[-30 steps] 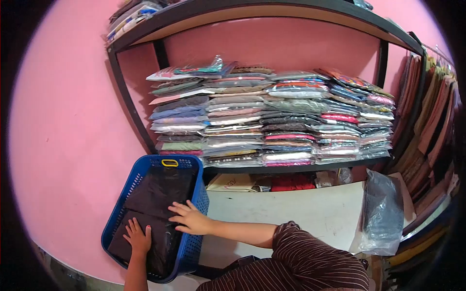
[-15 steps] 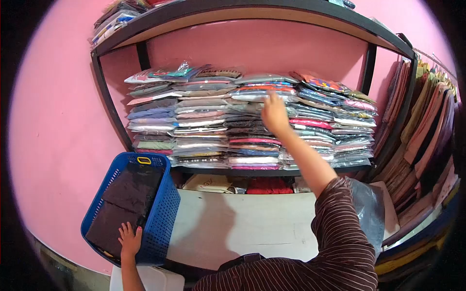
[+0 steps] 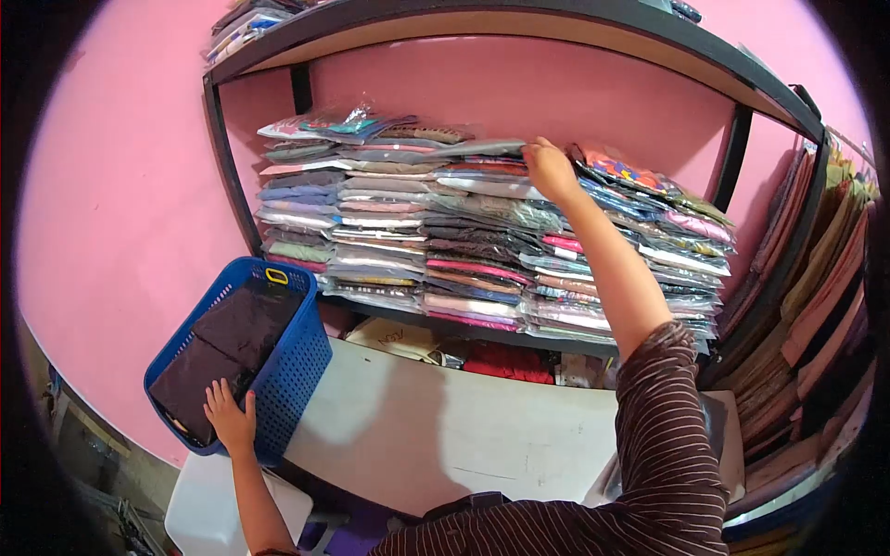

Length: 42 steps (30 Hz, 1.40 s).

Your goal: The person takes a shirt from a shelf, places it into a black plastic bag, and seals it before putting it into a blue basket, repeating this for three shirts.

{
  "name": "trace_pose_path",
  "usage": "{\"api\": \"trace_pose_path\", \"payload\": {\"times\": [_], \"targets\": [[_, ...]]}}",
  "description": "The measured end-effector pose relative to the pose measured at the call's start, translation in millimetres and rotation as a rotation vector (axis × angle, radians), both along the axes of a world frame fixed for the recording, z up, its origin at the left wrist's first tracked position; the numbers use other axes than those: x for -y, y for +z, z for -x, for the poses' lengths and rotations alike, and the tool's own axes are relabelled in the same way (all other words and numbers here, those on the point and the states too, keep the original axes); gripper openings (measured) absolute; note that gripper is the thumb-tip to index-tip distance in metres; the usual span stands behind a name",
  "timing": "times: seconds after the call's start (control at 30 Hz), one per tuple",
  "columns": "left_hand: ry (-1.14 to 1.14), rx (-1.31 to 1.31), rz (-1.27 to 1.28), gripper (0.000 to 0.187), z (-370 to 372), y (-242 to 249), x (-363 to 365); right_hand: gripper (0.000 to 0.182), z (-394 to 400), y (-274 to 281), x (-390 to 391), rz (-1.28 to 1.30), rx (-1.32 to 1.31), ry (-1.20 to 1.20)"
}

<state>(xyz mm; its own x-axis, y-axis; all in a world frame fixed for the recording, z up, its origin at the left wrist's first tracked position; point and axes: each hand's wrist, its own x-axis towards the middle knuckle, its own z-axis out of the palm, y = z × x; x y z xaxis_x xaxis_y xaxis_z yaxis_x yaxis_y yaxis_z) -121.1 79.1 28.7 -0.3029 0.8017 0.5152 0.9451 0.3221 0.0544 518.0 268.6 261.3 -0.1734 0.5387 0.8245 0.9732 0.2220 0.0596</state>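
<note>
Facing the big shelf point(image 3: 482, 15) and it's loaded, bagged clothes point(image 3: 380, 222) piled in columns side by side; one rough tug and that slick plastic could send a column sliding. Below, the white table point(image 3: 519, 417), where a dropped bag might land. At its left end, the blue basket point(image 3: 298, 385), holding dark packets point(image 3: 199, 366); lean too hard on its near side and it might tip, I'd say. Up top, a grey packet point(image 3: 491, 146) on its stack, one end right at my right hand point(image 3: 550, 171): fingers bent, but I cannot tell whether they pinch it. Drag it carelessly and the bags beneath could come along. My left hand point(image 3: 232, 422), fingers spread, rests on the dark packets; too much weight could crease them.
</note>
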Motion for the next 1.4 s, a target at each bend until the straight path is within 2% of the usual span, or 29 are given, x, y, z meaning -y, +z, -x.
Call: {"api": "trace_pose_path", "payload": {"times": [0.1,0.27,0.4,0.47,0.53,0.57,0.6,0.67,0.7,0.73,0.77,0.8,0.83,0.87,0.93,0.97,1.0,1.07,1.1,1.13,1.2,1.23,1.27,1.33,1.37,1.4], "targets": [[0.000,-0.027,-0.012,0.066,2.2,-1.8,-1.3,0.021,43.7,-16.8,72.0,-0.032,-0.124,0.233],[-0.022,-0.023,-0.088,0.061,2.0,-2.7,-1.4,0.029,78.7,-127.3,185.4,0.035,-0.263,0.398],[-0.043,-0.036,-0.088,0.059,6.0,-9.2,-6.7,0.036,101.6,-274.4,270.7,0.439,-0.417,0.572],[-0.133,-0.147,-0.294,0.053,15.1,-20.6,-8.1,0.040,123.7,-344.1,321.6,0.675,-0.629,0.664],[-0.260,-0.206,-0.400,0.044,-9.5,-21.6,-0.6,0.041,130.7,-403.8,367.2,1.169,-0.748,0.716],[-0.348,-0.235,-0.420,0.042,-20.4,-33.2,1.4,0.037,132.9,-433.9,384.5,1.148,-0.667,0.747],[-0.496,-0.170,-0.373,0.043,-34.2,-51.6,1.1,0.032,134.4,-439.4,397.2,1.204,-0.756,0.725],[-0.713,0.059,-0.159,0.045,-61.8,-127.6,-1.6,0.028,134.0,-455.4,411.9,1.061,-0.827,0.452],[-0.857,0.246,-0.121,0.048,-91.7,-150.7,7.8,0.027,136.5,-463.4,410.3,1.010,-0.886,0.214],[-0.864,0.262,0.076,0.051,-102.3,-200.1,10.3,0.026,137.9,-468.6,404.1,0.947,-0.930,-0.024],[-0.811,0.599,0.219,0.052,-119.0,-255.7,14.8,0.029,141.5,-470.2,397.5,0.909,-0.959,-0.139],[-0.802,0.734,0.353,0.051,-143.2,-256.7,28.8,0.029,145.6,-486.3,392.9,0.914,-0.963,-0.151],[-0.790,0.868,0.485,0.051,-163.8,-254.9,38.6,0.038,147.3,-512.9,384.5,0.874,-1.117,-0.110],[-0.799,0.872,0.493,0.051,-174.5,-263.5,36.2,0.050,149.4,-527.5,379.8,0.826,-1.268,-0.067],[-0.606,0.968,0.558,0.056,-191.4,-278.2,25.9,0.054,161.6,-516.0,369.4,0.902,-1.297,-0.188],[-0.583,0.962,0.603,0.053,-192.3,-276.7,20.8,0.059,166.0,-508.0,366.8,0.983,-1.322,-0.296],[-0.585,0.967,0.612,0.053,-187.0,-286.2,15.9,0.059,167.2,-509.0,368.9,0.987,-1.320,-0.307],[-0.834,1.094,0.875,0.047,-167.8,-311.2,-3.4,0.060,163.7,-521.4,372.7,1.277,-1.064,-0.231],[-0.837,1.095,0.879,0.047,-158.7,-311.0,-7.6,0.055,165.6,-513.1,377.1,1.371,-1.025,-0.237],[-0.853,1.017,1.074,0.046,-148.3,-306.4,-11.5,0.055,165.2,-499.8,380.2,1.368,-1.030,-0.240],[-0.869,0.835,1.453,0.045,-134.0,-285.7,-13.5,0.051,161.7,-466.4,378.3,1.674,-1.229,-0.108],[-0.807,0.863,1.298,0.045,-147.8,-225.5,-7.4,0.052,162.0,-477.9,377.5,1.515,-1.277,-0.214],[-0.808,0.862,1.303,0.045,-156.8,-228.3,-13.0,0.050,151.7,-508.8,374.9,1.318,-1.290,-0.139],[-0.605,1.048,0.942,0.042,-171.2,-252.6,-27.9,0.051,147.2,-511.4,346.0,0.988,-1.221,-0.287],[-0.609,1.048,0.943,0.042,-179.7,-274.2,-42.2,0.052,146.7,-527.5,325.4,0.841,-1.382,-0.293],[-0.589,1.287,0.850,0.039,-188.3,-300.1,-59.0,0.055,148.8,-540.6,305.3,0.685,-1.536,-0.296]]}}
